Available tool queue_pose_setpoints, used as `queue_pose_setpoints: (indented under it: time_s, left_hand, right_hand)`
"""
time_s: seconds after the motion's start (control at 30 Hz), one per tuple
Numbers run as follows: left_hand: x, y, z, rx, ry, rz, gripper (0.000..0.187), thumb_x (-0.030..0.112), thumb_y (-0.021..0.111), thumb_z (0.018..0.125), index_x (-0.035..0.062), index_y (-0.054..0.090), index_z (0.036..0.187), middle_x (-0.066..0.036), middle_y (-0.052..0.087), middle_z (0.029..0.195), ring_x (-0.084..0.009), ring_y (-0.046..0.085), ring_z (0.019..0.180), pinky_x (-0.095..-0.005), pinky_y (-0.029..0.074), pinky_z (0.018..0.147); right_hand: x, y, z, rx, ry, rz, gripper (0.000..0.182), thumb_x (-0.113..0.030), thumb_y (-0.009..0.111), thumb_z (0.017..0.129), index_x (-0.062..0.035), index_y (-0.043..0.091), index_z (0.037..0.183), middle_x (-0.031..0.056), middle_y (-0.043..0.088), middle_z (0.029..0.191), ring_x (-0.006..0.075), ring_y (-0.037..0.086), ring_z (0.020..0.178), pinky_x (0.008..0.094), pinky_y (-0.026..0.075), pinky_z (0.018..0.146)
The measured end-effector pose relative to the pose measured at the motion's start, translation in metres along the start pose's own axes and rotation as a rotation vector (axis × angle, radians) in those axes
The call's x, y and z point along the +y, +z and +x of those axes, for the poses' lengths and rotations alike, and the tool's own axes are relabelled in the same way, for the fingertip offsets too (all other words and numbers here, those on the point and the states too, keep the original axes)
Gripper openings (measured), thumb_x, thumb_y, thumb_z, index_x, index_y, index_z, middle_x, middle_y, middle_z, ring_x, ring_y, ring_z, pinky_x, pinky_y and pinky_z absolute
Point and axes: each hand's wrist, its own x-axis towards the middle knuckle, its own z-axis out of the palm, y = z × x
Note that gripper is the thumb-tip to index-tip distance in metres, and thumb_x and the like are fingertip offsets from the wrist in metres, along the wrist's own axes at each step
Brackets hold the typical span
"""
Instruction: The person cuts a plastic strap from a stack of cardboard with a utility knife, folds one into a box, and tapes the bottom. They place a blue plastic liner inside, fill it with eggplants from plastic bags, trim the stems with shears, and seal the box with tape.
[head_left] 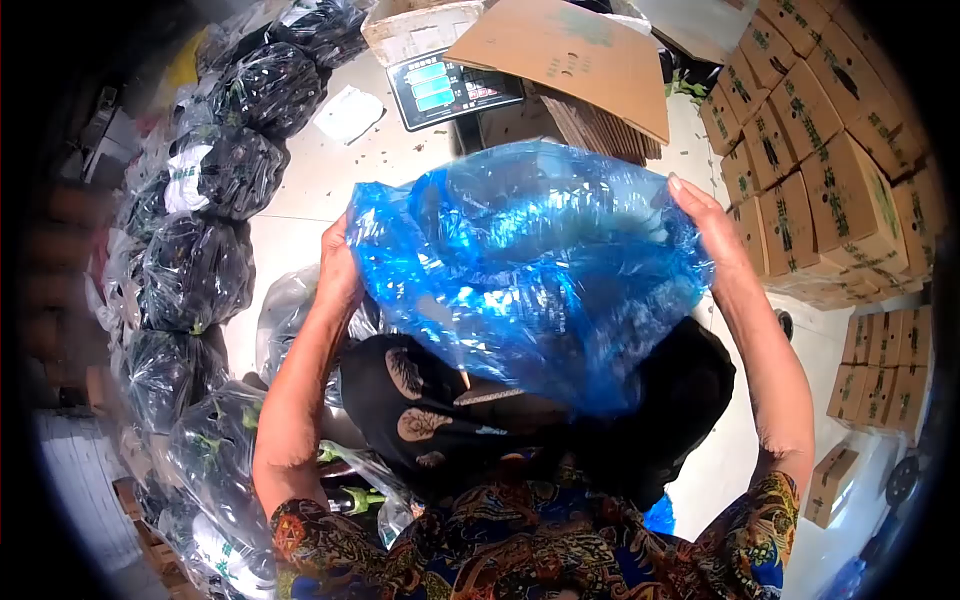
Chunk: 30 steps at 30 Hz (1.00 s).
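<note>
A large blue translucent plastic bag (pixel 530 260) is spread wide above my lap, its film crinkled and shiny. At its left edge my left hand (pixel 340 262) is closed on the film, the fingers partly hidden behind it. My right hand (pixel 708 230) grips the opposite edge, with fingertips at the upper right corner. The bag sags between both hands and its lower end hangs over my dark patterned trousers (pixel 420 400). By my left forearm lies an open clear bag with dark eggplants (pixel 350 500) showing green stems.
Filled clear bags of dark produce (pixel 195 270) line the left side. Ahead stand a scale display (pixel 432 88), a loose cardboard sheet (pixel 570 60) and stacked flat cardboard (pixel 600 125). Printed cartons (pixel 810 170) are piled at right. White paper (pixel 348 114) lies on the floor.
</note>
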Motion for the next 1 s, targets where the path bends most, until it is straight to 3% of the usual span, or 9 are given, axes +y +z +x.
queue_pose_setpoints:
  time_s: [0.2, 0.4, 0.57, 0.63, 0.7, 0.73, 0.83, 0.9, 1.0]
  left_hand:
    - [-0.027, -0.013, 0.063, 0.068, 0.342, 0.232, 0.015, 0.01, 0.049, 0.096, 0.0024, 0.062, 0.098, 0.002, 0.063, 0.082, -0.0043, 0.055, 0.07, -0.0201, 0.047, 0.062]
    - [-0.097, -0.042, 0.133, 0.139, 0.291, 0.394, 0.017, 0.012, 0.051, 0.094, 0.0015, 0.063, 0.101, -0.007, 0.067, 0.081, -0.0115, 0.059, 0.073, -0.0291, 0.05, 0.068]
    - [-0.199, -0.103, 0.126, 0.032, 0.088, 1.011, 0.019, 0.013, 0.053, 0.09, 0.002, 0.066, 0.098, -0.018, 0.069, 0.083, -0.0183, 0.064, 0.072, -0.0347, 0.05, 0.067]
    - [-0.278, -0.14, 0.103, 0.012, -0.052, 0.462, 0.019, 0.014, 0.055, 0.088, 0.0012, 0.066, 0.097, -0.02, 0.068, 0.082, -0.0224, 0.067, 0.074, -0.0371, 0.05, 0.068]
    - [-0.258, -0.124, 0.056, -0.073, 0.107, 0.865, 0.017, 0.012, 0.056, 0.087, 0.001, 0.066, 0.096, -0.02, 0.067, 0.082, -0.0231, 0.067, 0.078, -0.038, 0.051, 0.072]
    - [-0.238, -0.123, 0.044, -0.115, -0.146, 1.018, 0.02, 0.01, 0.057, 0.086, 0.0014, 0.064, 0.103, -0.02, 0.067, 0.086, -0.023, 0.067, 0.083, -0.0377, 0.05, 0.077]
    - [-0.234, -0.156, 0.035, 0.239, 0.082, 0.701, 0.025, 0.011, 0.058, 0.089, 0.0062, 0.064, 0.113, -0.013, 0.068, 0.091, -0.0195, 0.064, 0.085, -0.0323, 0.049, 0.081]
    - [-0.134, -0.1, 0.034, 0.38, 0.153, 0.603, 0.027, 0.015, 0.063, 0.088, 0.0041, 0.064, 0.113, -0.011, 0.067, 0.101, -0.019, 0.062, 0.091, -0.0319, 0.049, 0.083]
    - [-0.052, -0.026, 0.034, 0.17, 0.376, 0.668, 0.041, 0.017, 0.069, 0.085, -0.0002, 0.059, 0.12, -0.013, 0.061, 0.113, -0.024, 0.058, 0.104, -0.035, 0.048, 0.087]
  right_hand:
    - [0.032, 0.001, 0.072, 0.041, -0.217, -0.195, 0.032, -0.033, 0.051, 0.1, -0.0043, 0.064, 0.096, -0.0011, 0.063, 0.083, 0.0066, 0.055, 0.072, 0.0223, 0.046, 0.069]
    - [0.087, -0.02, 0.155, -0.002, -0.27, -0.44, 0.035, -0.035, 0.051, 0.099, -0.0064, 0.065, 0.085, -0.0033, 0.057, 0.07, 0.0048, 0.048, 0.066, 0.0205, 0.042, 0.062]
    - [0.144, -0.062, 0.173, -0.117, 0.059, -0.411, 0.034, -0.035, 0.051, 0.099, -0.0042, 0.064, 0.091, 0.0031, 0.062, 0.079, 0.0112, 0.057, 0.065, 0.0254, 0.048, 0.059]
    - [0.156, -0.084, 0.166, -0.188, 0.172, -0.537, 0.035, -0.035, 0.052, 0.098, -0.0018, 0.065, 0.099, 0.0068, 0.065, 0.086, 0.0143, 0.062, 0.07, 0.0263, 0.052, 0.062]
    - [0.155, -0.083, 0.136, -0.111, 0.386, -0.389, 0.037, -0.033, 0.052, 0.099, 0.0008, 0.063, 0.108, 0.01, 0.067, 0.093, 0.0167, 0.065, 0.075, 0.0273, 0.055, 0.066]
    - [0.155, -0.079, 0.12, -0.038, 0.516, -0.244, 0.038, -0.032, 0.053, 0.099, 0.0022, 0.062, 0.113, 0.0115, 0.067, 0.096, 0.0178, 0.066, 0.078, 0.0278, 0.056, 0.068]
    - [0.181, -0.107, 0.092, -0.025, 0.471, 0.039, 0.036, -0.016, 0.061, 0.092, 0.003, 0.059, 0.122, 0.0118, 0.067, 0.107, 0.0174, 0.065, 0.091, 0.0278, 0.054, 0.078]
    - [0.161, -0.091, 0.08, -0.053, 0.365, -0.104, 0.033, -0.013, 0.06, 0.093, 0.0019, 0.059, 0.122, 0.012, 0.067, 0.105, 0.0177, 0.066, 0.088, 0.028, 0.055, 0.076]
    - [0.135, -0.071, 0.076, 0.021, 0.365, -0.196, 0.03, -0.009, 0.058, 0.094, 0.0012, 0.059, 0.122, 0.0109, 0.066, 0.1, 0.0165, 0.065, 0.083, 0.0275, 0.055, 0.072]
